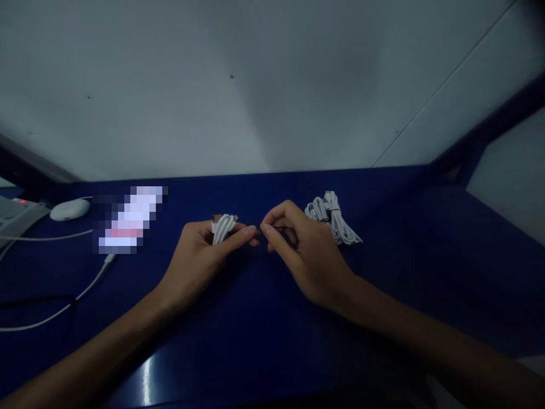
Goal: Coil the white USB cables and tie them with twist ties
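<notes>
A coiled white cable (224, 227) with a metal plug is held in my left hand (204, 244), whose thumb and fingers are closed around it. Just to the right, my right hand (313, 250) is pinched, thumb against forefinger, on a thin dark strand, perhaps a tie, that is too small to make out clearly. The fingertips of both hands are close together but apart. Behind my right hand, several bundled white cables (338, 218) with dark ties lie on the blue table (255, 329).
A phone-like object with a blurred bright screen (131, 218) lies at the left, with a white cable (91, 284) plugged in. Beside it are a white rounded case (70, 209) and a power strip (25, 218) with a red light. A pale wall (191, 113) stands behind the table.
</notes>
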The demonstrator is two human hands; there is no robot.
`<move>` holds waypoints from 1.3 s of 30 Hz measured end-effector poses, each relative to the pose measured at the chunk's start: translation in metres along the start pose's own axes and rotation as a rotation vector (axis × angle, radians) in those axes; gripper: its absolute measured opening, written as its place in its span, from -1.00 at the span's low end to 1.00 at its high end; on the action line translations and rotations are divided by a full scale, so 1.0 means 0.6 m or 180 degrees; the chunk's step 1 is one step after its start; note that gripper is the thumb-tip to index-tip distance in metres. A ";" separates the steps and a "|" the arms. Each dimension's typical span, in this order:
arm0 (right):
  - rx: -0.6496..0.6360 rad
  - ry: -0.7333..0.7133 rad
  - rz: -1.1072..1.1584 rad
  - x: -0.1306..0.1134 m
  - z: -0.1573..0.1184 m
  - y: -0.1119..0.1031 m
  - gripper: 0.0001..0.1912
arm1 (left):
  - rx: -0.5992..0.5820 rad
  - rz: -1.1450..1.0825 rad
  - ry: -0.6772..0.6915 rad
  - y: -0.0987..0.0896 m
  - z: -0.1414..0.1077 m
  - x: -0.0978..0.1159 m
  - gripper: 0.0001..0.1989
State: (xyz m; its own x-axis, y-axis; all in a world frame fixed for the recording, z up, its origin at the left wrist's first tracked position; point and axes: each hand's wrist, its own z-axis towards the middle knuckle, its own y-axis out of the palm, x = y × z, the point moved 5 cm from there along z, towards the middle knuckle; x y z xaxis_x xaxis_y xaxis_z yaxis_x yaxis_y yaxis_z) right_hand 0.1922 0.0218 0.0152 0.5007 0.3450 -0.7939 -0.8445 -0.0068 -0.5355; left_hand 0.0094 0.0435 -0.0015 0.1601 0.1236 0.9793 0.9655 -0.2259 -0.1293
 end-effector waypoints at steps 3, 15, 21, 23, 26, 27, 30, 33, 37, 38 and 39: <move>-0.0186 0.0085 0.0175 0.002 -0.003 0.006 -0.86 | 0.0034 -0.0045 -0.0046 -0.002 0.001 -0.004 -0.69; -0.0292 0.0199 0.0006 -0.004 -0.006 0.007 -0.78 | 0.0078 -0.0267 -0.0125 0.001 -0.001 -0.008 -0.59; -0.0263 0.0011 -0.0179 -0.006 -0.005 0.007 -0.75 | 0.0229 -0.0127 -0.0062 -0.007 -0.002 -0.005 -0.62; -0.0285 -0.0048 -0.0191 -0.008 -0.005 0.007 -0.73 | 0.0226 -0.0105 -0.0042 -0.008 -0.002 -0.002 -0.64; -0.0337 -0.0032 -0.0015 -0.008 -0.004 0.007 -0.73 | 0.0189 -0.0192 -0.0028 -0.009 -0.002 0.000 -0.68; -0.0365 -0.0010 0.0088 -0.008 -0.003 0.007 -0.72 | 0.0159 -0.0268 -0.0035 -0.008 -0.002 -0.001 -0.69; -0.0459 0.0075 0.0429 -0.007 -0.003 0.007 -0.70 | 0.0066 -0.0520 -0.0057 -0.005 -0.003 -0.002 -0.72; -0.0510 0.0174 0.0678 -0.005 -0.004 0.006 -0.69 | 0.0022 -0.0598 -0.0064 -0.003 -0.003 0.000 -0.72; -0.0465 0.0233 0.0698 -0.002 -0.005 0.007 -0.70 | 0.0195 -0.0366 -0.0039 -0.009 -0.003 0.003 -0.71; -0.0447 0.0231 0.0657 -0.002 -0.005 0.007 -0.71 | 0.0237 -0.0289 -0.0043 -0.010 -0.002 0.003 -0.70; -0.0435 0.0224 0.0607 -0.001 -0.004 0.008 -0.71 | 0.0262 -0.0225 -0.0046 -0.011 -0.002 0.003 -0.69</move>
State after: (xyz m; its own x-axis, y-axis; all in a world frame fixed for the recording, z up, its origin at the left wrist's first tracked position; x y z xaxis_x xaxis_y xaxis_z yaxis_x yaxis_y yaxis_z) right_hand 0.1884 0.0190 0.0126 0.3508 0.2591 -0.8999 -0.8938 -0.1940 -0.4043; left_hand 0.0028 0.0441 0.0012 0.0935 0.1505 0.9842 0.9880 -0.1360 -0.0731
